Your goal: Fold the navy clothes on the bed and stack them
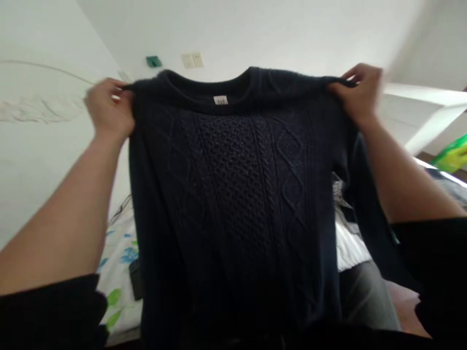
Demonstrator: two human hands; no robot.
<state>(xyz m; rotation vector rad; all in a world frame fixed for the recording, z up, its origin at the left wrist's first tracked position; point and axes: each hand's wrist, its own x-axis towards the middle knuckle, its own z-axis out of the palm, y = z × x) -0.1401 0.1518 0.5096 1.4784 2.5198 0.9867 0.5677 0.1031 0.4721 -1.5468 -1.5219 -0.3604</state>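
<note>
A dark navy cable-knit sweater [237, 184] hangs spread out in front of me, its front toward me. Inside the round collar a small white label [220, 100] shows. My left hand [111, 107] pinches the shoulder on the left side. At about the same height, my right hand [361, 95] grips the opposite shoulder between thumb and fingers. One sleeve [368, 209] dangles below my right hand. The lower part of the sweater is very dark and its hem cannot be made out.
Behind the sweater on the left lies a white sheet with blue and green print [120, 291], and a dark object [135, 279] on it. White cloth [350, 243] and grey fabric [368, 296] lie at right. Wall sockets [192, 60] and a green item [153, 61] are on the wall.
</note>
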